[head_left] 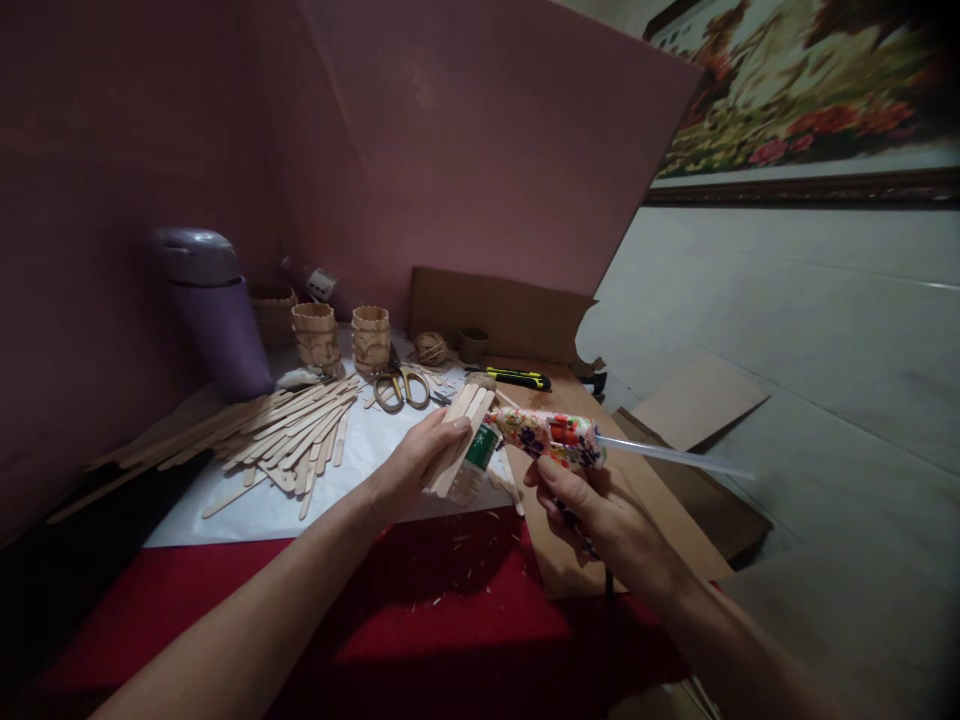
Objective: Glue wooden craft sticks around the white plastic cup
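Wrapped around a small plastic bottle (pixel 478 455) with a green label, my left hand (pixel 420 455) is closed. Several wooden craft sticks (pixel 466 425) stand side by side along the bottle's near left side, under my thumb. My right hand (pixel 585 505) grips a hot glue gun (pixel 525 432) covered in a floral pattern. A long clear glue stick (pixel 675 455) sticks out of its back end. The gun's nozzle points left and sits close to the bottle; whether it touches is hard to tell.
Loose craft sticks (pixel 300 435) lie fanned on white paper (pixel 262 525). Behind are scissors (pixel 401 388), two stick-covered cups (pixel 370 340), a twine ball (pixel 431 348), a yellow-black utility knife (pixel 517 378) and a purple flask (pixel 217 320). A cardboard sheet (pixel 622 490) lies at right.
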